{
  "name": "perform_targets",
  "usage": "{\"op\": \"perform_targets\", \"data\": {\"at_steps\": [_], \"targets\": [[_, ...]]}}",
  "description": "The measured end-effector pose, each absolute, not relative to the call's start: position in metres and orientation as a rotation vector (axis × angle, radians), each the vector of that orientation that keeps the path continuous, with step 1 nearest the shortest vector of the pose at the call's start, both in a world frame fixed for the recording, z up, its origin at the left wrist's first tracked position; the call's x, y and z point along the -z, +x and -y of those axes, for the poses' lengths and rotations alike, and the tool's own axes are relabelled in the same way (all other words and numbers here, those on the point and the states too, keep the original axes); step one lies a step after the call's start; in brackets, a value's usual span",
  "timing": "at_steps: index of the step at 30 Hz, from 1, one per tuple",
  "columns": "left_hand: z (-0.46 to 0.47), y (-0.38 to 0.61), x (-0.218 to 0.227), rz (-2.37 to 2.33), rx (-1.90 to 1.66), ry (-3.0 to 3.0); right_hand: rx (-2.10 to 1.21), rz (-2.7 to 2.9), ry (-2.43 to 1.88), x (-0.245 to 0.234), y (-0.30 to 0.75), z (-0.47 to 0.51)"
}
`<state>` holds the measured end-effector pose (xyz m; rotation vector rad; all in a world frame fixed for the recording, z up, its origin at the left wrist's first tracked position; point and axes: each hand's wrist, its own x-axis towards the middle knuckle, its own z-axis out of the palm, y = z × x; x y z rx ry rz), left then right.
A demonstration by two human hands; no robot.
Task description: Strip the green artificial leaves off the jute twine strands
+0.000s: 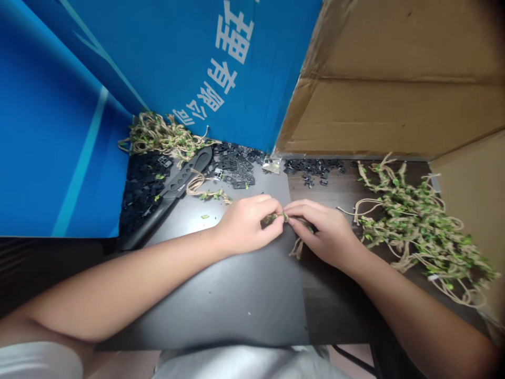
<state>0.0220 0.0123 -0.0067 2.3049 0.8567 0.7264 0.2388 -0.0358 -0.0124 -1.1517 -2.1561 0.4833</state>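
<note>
My left hand (pixel 248 225) and my right hand (pixel 325 231) meet above the dark tabletop (pixel 236 300). Their fingertips pinch a short length of jute twine with small green leaves (pixel 282 218), and a frayed end (pixel 296 248) hangs below my right hand. A large tangle of the same leafy twine (pixel 418 231) lies to the right of my right hand. A smaller tangle (pixel 163 136) sits at the back left, and a loose twine strand (pixel 207 190) lies nearer my left hand.
A black knife-like tool (pixel 183 181) lies left of my left hand. Heaps of small black plastic pieces (pixel 236 167) line the back of the table. A blue printed banner (pixel 158 58) and cardboard panels (pixel 386 79) stand behind it.
</note>
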Motion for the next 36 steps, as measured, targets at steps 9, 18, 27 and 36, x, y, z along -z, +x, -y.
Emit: {"op": "perform_targets", "data": {"at_steps": [9, 18, 27, 36], "targets": [[-0.012, 0.022, 0.006, -0.877, -0.702, 2.304, -0.228, 2.249, -1.299, 0.011, 0.237, 0.046], [-0.011, 0.022, 0.006, -0.857, -0.698, 2.302, -0.02, 2.262, -1.225, 0.009, 0.239, 0.047], [-0.011, 0.022, 0.005, -0.823, -0.701, 2.321, -0.033, 2.167, -1.215, 0.013, 0.24, 0.046], [-0.011, 0.021, 0.004, -0.823, -0.693, 2.347, -0.133, 2.196, -1.185, 0.014, 0.243, 0.044]]}}
